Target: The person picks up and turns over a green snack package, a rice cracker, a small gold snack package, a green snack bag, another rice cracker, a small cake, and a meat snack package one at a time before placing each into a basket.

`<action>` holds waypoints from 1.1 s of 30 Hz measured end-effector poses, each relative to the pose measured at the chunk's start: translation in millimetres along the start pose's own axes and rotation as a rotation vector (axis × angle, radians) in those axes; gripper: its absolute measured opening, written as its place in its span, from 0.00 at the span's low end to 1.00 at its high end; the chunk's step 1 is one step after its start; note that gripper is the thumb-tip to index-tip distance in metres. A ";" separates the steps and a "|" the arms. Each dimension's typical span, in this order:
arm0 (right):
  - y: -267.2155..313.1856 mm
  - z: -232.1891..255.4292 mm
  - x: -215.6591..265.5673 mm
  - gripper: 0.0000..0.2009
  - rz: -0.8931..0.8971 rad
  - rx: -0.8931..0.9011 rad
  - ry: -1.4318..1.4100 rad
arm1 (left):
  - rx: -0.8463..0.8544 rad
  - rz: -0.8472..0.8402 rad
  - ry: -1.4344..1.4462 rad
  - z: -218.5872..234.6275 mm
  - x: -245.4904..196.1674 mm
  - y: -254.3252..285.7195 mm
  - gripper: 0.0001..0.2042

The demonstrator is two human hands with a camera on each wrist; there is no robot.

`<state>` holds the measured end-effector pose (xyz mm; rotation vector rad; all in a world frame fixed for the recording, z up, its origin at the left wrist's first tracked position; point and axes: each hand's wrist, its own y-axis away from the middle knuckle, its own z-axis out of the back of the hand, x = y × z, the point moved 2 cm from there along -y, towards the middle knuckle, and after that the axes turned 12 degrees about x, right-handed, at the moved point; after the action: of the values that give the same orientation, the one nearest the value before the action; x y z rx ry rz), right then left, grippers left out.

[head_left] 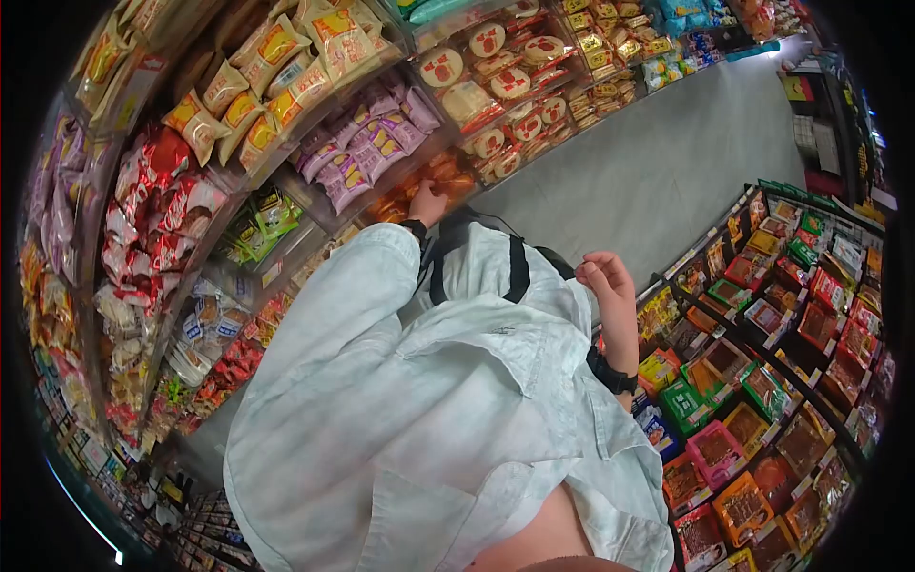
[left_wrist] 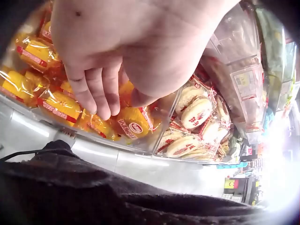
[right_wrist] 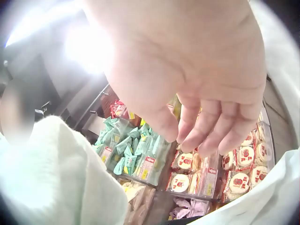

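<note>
Your left hand (left_wrist: 126,56) is down over the orange packets (left_wrist: 61,105), with its fingers loosely bent and parted from the thumb. You do not appear to be gripping any packet; whether your fingertips touch one is hard to tell. The packets lie directly under that hand and to both sides of it, in a clear-walled bin (left_wrist: 101,142). Just beside them, on the hand's right, are the round cakes (left_wrist: 197,112) with red stamps, in their own compartment. The purple packets (head_left: 381,138) sit near the hand too, above and to its left in the head view.

Your right hand (right_wrist: 187,75) is raised beside your body, well apart from the bin, its fingers relaxed and holding nothing. On its far side from the bin stands a rack (head_left: 743,400) of boxed snacks.

The step in hand looks like reaching in to choose an orange packet. The next move would call for settling your left thumb and fingers around a single packet and lifting it straight clear. The packets lie close together, so a neighbour could come up with it.
</note>
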<state>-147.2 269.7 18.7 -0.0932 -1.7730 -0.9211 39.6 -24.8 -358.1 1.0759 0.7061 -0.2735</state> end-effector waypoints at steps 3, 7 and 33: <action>-19.1 0.9 15.7 0.07 0.006 0.048 0.031 | 0.023 -0.028 0.010 0.9 -8.8 -12.6 0.21; -45.7 7.9 34.3 0.08 0.032 0.100 0.064 | -0.023 -0.194 -0.003 -4.4 1.7 -28.4 0.13; -144.8 57.1 35.5 0.21 -0.006 0.966 0.388 | -0.561 -0.303 0.517 -119.7 -231.8 309.1 0.11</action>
<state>-275.3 191.5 -35.9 0.6645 -1.6668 -0.0017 -18.2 195.0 -23.5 0.4927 1.3235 -0.0394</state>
